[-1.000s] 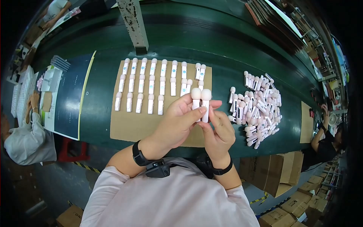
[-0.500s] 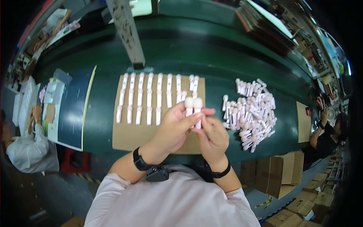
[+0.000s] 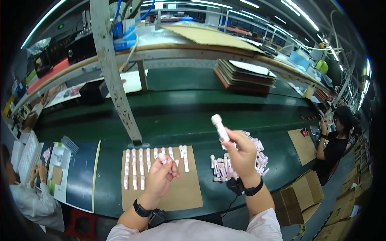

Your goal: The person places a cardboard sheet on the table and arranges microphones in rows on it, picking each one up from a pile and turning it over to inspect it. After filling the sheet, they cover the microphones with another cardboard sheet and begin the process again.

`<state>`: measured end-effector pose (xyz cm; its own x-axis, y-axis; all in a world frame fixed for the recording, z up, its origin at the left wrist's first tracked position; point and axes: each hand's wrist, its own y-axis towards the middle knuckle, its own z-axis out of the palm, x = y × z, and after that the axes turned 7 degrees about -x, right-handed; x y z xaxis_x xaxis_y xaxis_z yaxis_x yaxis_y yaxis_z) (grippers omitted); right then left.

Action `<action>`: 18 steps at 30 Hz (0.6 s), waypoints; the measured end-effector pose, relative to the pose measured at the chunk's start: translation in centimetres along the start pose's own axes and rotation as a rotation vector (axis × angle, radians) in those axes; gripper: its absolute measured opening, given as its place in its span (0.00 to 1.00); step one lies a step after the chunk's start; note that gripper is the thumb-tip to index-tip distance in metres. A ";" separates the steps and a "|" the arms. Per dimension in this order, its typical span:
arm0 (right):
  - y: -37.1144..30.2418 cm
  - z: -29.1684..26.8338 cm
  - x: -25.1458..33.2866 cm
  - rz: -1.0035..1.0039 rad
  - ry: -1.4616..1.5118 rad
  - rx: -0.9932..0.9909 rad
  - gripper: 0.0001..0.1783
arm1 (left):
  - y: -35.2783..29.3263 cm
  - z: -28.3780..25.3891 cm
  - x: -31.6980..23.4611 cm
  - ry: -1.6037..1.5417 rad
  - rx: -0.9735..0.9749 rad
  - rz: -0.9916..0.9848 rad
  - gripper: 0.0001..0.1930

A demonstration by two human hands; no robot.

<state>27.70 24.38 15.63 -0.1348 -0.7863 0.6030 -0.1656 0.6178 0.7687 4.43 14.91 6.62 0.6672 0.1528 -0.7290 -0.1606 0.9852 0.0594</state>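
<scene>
My right hand (image 3: 243,156) is raised and closed around the lower end of a small pale pink wand (image 3: 220,127) with a round head, which tilts up and to the left. Lower and to the left, my left hand (image 3: 159,176) grips a second wand (image 3: 162,157); its round head shows above the thumb, while the fingers hide most of its body. Beneath my left hand lies a brown cardboard sheet (image 3: 177,197) bearing rows of similar wands (image 3: 134,169). Under and beside my right hand is a loose pile of wands (image 3: 222,168).
A metal post (image 3: 118,96) rises from the green table (image 3: 177,106) behind the sheet. Stacked boards (image 3: 245,78) lie at the back. An open carton (image 3: 299,197) stands at right. Co-workers sit on the left (image 3: 36,197) and right (image 3: 335,138).
My hands have moved apart, each with one wand; before, they held two wands side by side. The right hand has risen to the right. The view has tilted upward.
</scene>
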 end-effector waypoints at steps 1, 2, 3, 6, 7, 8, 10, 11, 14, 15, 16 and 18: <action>1.0 -0.7 -0.1 0.002 -0.027 -0.017 0.17 | 0.2 0.3 -0.2 -0.001 0.013 0.007 0.04; 2.2 -1.2 0.0 -0.011 -0.030 -0.023 0.17 | 0.4 0.7 -0.6 0.013 -0.016 0.011 0.04; 3.5 -1.4 0.2 0.019 0.024 -0.069 0.16 | 0.3 0.9 -0.9 0.028 -0.052 0.015 0.04; 8.0 -2.0 0.7 0.051 0.117 -0.115 0.16 | 0.3 1.0 -1.9 0.047 -0.074 0.050 0.04; 9.8 -2.1 0.6 0.061 0.147 -0.123 0.17 | 0.4 1.0 -2.2 0.051 -0.055 0.068 0.03; 11.6 -2.1 0.4 0.054 0.151 -0.118 0.17 | 0.4 0.9 -2.4 0.056 -0.035 0.087 0.03; 15.2 -1.5 -0.6 0.241 0.318 -0.143 0.18 | 0.4 0.1 -2.4 0.055 -0.050 0.092 0.03; 16.8 -1.1 -0.9 0.239 0.326 -0.136 0.18 | 0.2 -0.4 -2.5 0.057 -0.060 0.088 0.03; 20.9 0.0 -1.8 0.402 0.501 -0.161 0.19 | -0.8 -1.8 -2.8 0.041 -0.098 0.085 0.03; 22.1 0.2 -2.3 0.419 0.477 -0.155 0.18 | -1.3 -2.3 -3.0 0.025 -0.124 0.083 0.03; 23.2 0.5 -2.6 0.435 0.451 -0.150 0.18 | -1.6 -2.9 -3.2 0.007 -0.148 0.080 0.03; 25.4 1.1 -3.2 0.431 0.399 -0.146 0.18 | -2.2 -3.8 -3.5 0.007 -0.191 0.094 0.03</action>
<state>22.88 42.57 33.02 0.2215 -0.4236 0.8783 -0.0380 0.8963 0.4419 -0.33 11.95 6.46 0.6378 0.2423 -0.7311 -0.3576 0.9339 -0.0025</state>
